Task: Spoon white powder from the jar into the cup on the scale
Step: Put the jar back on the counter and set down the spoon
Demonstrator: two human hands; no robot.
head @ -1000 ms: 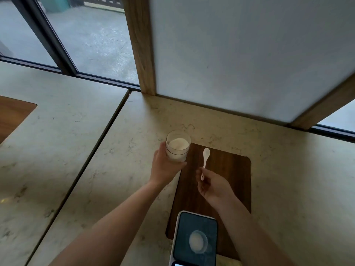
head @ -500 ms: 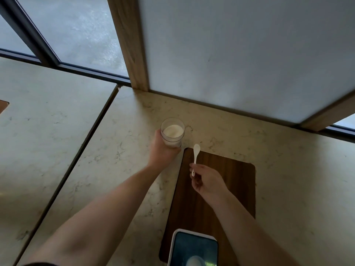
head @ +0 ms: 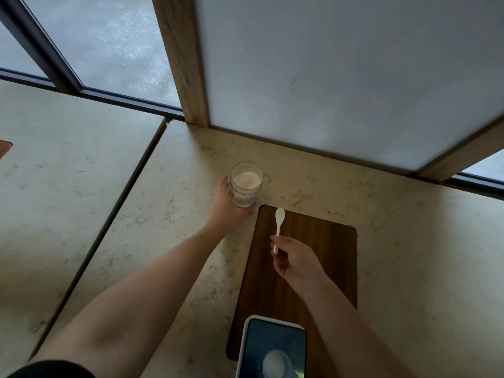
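- Holding the clear glass jar of white powder (head: 246,184) from its near-left side, the left hand (head: 226,207) has its fingers curled around the lower wall; the jar stands on the pale marbled stone counter (head: 169,203), just beyond the far-left corner of the dark wooden board (head: 321,246).
- The right hand (head: 296,259) hovers over the board, nearer the body than the jar, with thumb and fingertips pinched on the tail of the small white plastic spoon (head: 278,226). The bowl points away and looks empty.
- The white-rimmed scale with a dark glass top (head: 272,347) lies close to the body, below the right forearm; the small round cup (head: 275,362) on it shows only as a pale blur at the frame's bottom edge.
- Risk: the spoon is held at its very end, so a loaded bowl could wobble or twist, shedding powder on the board.
- Risk: jar and cup lie well apart, so each spoonful has a long way back toward the body, and any jolt would scatter it.
- Risk: the right forearm passes over the scale; I judge that a brush against the platform or cup would upset the reading or tip the cup.
- Risk: a dip that pushes the rim sideways could slide the jar if the left hand loosens.
- Against the earlier frames: the jar was raised a second ago and now seems set down farther off, the left arm stretched out. The spoon grip is unchanged. The view has tilted, so more of the scale shows than half a second ago.
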